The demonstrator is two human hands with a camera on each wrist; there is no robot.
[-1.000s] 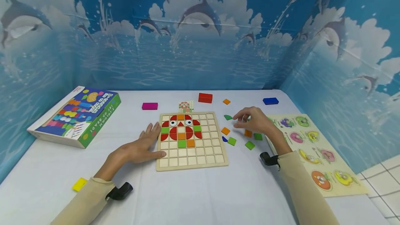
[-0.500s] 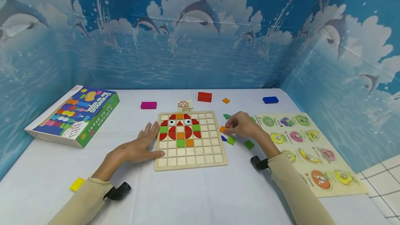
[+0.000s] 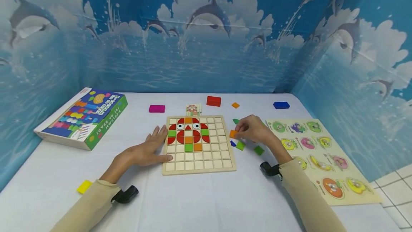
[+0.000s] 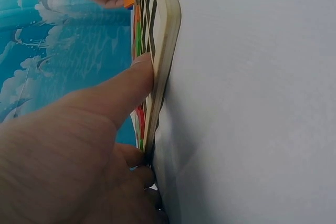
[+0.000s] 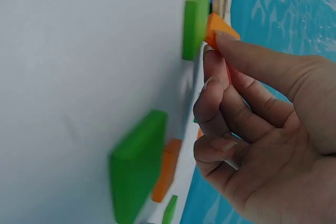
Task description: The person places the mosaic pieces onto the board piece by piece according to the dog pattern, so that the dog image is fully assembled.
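Note:
My left hand (image 3: 146,152) rests along the left side of a wooden grid board (image 3: 208,155), fingers extended, with the thumb pressing on its edge in the left wrist view. An owl-like pattern of red, green and orange tiles with two eyes fills part of the grid. Just right of the board, my right hand (image 3: 254,130) pinches an orange square tile (image 5: 214,26) between thumb and fingertips. Near it lie a light green tile (image 3: 240,145), a small blue piece (image 3: 233,143), a darker green tile (image 3: 259,150) and a green curved piece (image 3: 236,121).
A small pattern card (image 3: 194,109) stands behind the board. Further back are magenta (image 3: 157,109), red (image 3: 214,101) and blue (image 3: 281,105) blocks. A game box (image 3: 82,117) is at left, a fruit puzzle board (image 3: 317,149) at right, a yellow block (image 3: 84,186) by the left sleeve.
My right hand has moved left and nearer from beside the green curved piece and now pinches the orange tile. My left hand stays on the board's edge.

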